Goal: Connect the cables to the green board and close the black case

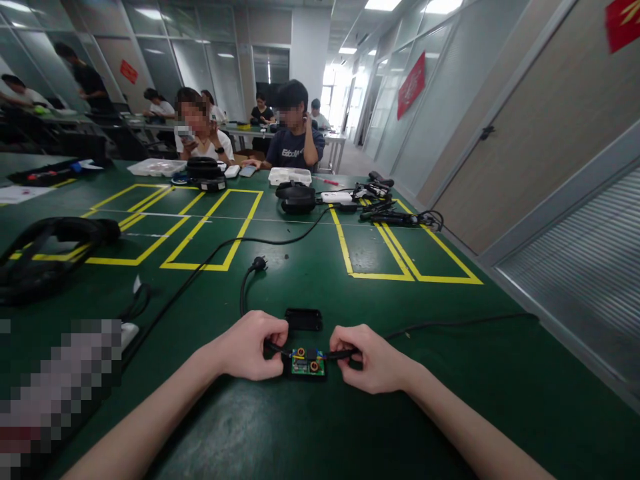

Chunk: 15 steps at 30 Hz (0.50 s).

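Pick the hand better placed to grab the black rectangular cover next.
Probably the left hand: it sits closest to the black rectangular cover, though both it and the right hand hold thin black cables.

A green table [300, 433] marked with yellow tape [445, 281] fills the foreground; behind it, glass partitions [187, 27] and a white pillar [311, 50] stand beside a corridor [353, 113], its grey floor [357, 163] running toward bright windows [328, 93] under glowing ceiling panels [383, 4]

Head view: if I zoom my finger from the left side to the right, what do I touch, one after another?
Headset → left hand → circuit board → right hand → door handle → red corner banner.
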### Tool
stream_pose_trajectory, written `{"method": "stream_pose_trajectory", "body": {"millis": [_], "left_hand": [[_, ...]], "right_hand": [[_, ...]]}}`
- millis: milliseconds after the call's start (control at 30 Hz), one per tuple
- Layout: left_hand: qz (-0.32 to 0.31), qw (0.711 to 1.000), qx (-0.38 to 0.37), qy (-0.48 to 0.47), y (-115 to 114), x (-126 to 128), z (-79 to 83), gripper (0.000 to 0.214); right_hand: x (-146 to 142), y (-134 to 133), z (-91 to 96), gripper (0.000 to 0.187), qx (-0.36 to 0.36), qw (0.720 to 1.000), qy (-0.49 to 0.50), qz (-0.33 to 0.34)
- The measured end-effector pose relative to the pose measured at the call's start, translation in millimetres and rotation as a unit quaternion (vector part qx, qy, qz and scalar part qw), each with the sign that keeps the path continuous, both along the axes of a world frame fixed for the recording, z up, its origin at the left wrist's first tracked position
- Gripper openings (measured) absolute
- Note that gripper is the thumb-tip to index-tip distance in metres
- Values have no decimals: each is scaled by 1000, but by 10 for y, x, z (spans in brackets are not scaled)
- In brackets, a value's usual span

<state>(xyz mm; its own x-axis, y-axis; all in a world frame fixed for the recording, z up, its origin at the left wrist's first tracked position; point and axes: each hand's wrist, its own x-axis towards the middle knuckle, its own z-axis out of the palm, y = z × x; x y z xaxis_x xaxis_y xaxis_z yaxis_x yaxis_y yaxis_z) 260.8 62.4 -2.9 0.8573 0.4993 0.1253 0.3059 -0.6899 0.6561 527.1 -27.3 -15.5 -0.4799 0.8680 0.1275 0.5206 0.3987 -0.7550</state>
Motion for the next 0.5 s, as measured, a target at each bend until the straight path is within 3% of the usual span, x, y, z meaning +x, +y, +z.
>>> {"method": "stream_pose_trajectory", "body": {"millis": [133, 500], "left_hand": [[0, 1000, -6, 19, -4, 6, -12, 15], [39, 998, 12, 47, 34, 5, -1, 14]], "right_hand": [[-15, 11, -10, 10, -7, 1000, -10, 4], [-15, 55, -113, 9, 75, 994, -65, -41]]}}
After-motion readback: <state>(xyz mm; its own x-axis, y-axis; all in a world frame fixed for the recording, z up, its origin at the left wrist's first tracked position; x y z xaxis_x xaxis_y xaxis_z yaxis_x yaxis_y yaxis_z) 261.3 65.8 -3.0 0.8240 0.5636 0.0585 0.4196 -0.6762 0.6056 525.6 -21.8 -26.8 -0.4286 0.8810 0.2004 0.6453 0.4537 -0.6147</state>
